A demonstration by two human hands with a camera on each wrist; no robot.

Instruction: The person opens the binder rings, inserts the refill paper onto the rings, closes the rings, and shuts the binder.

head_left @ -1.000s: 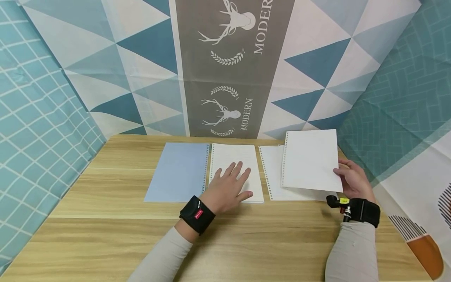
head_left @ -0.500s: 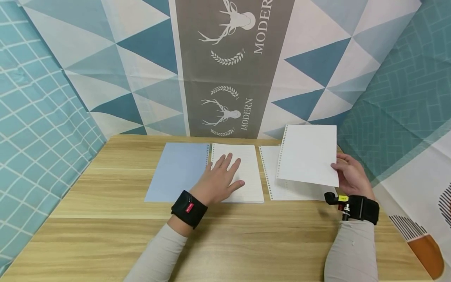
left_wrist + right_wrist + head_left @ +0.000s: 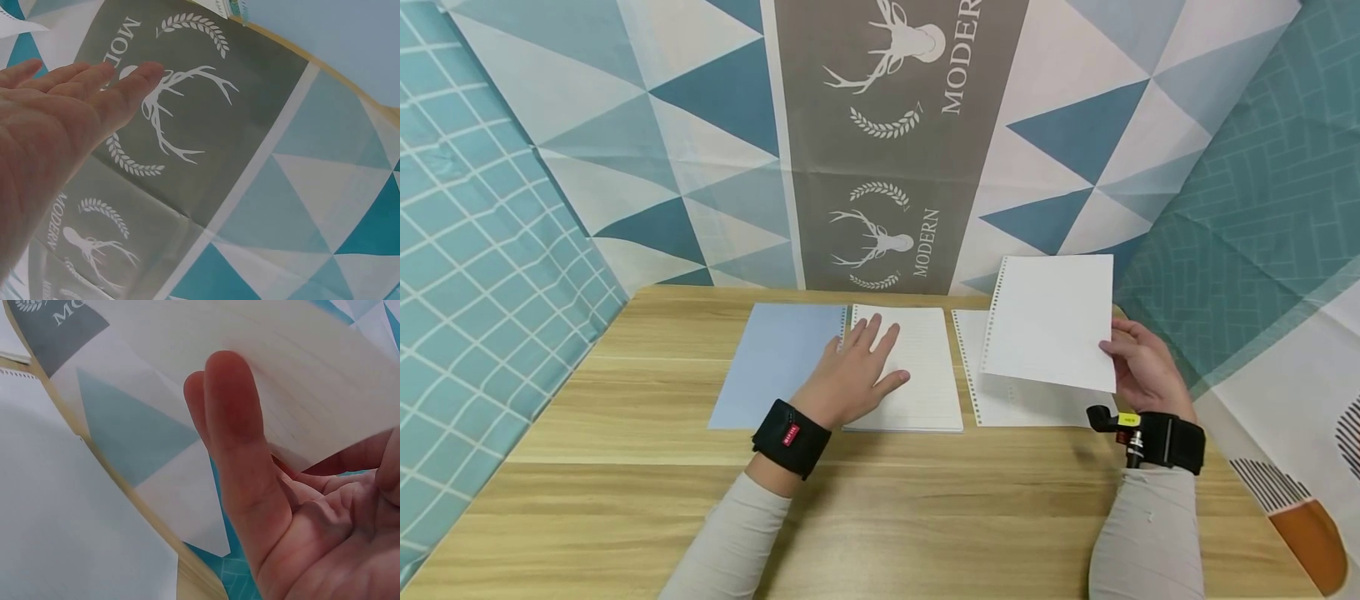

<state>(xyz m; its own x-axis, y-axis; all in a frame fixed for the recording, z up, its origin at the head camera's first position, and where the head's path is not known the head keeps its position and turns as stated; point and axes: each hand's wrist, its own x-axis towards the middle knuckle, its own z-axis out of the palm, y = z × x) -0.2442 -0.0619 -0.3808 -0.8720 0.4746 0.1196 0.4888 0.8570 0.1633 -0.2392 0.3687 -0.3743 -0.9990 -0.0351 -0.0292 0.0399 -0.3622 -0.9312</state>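
In the head view my right hand (image 3: 1150,368) pinches the right edge of a white loose-leaf sheet (image 3: 1051,321) with punched holes down its left side. That sheet is raised and tilted above other white punched sheets (image 3: 1045,406) on the table. The right wrist view has the thumb (image 3: 234,419) laid over the held paper (image 3: 312,381). My left hand (image 3: 850,377), fingers spread and holding nothing, is over a stack of lined loose-leaf paper (image 3: 925,367) and the edge of a blue punched cover (image 3: 781,354). Its palm (image 3: 44,137) appears lifted in the left wrist view.
The papers lie in a row along the back of a wooden table (image 3: 925,517). A patterned cloth (image 3: 880,150) rises just behind the table's back edge. More cloth hangs at the left (image 3: 475,250) and right sides.
The pinched sheet has risen and shifted slightly left with my right hand. My left hand has drawn left and a little up, from the lined stack toward the blue cover.
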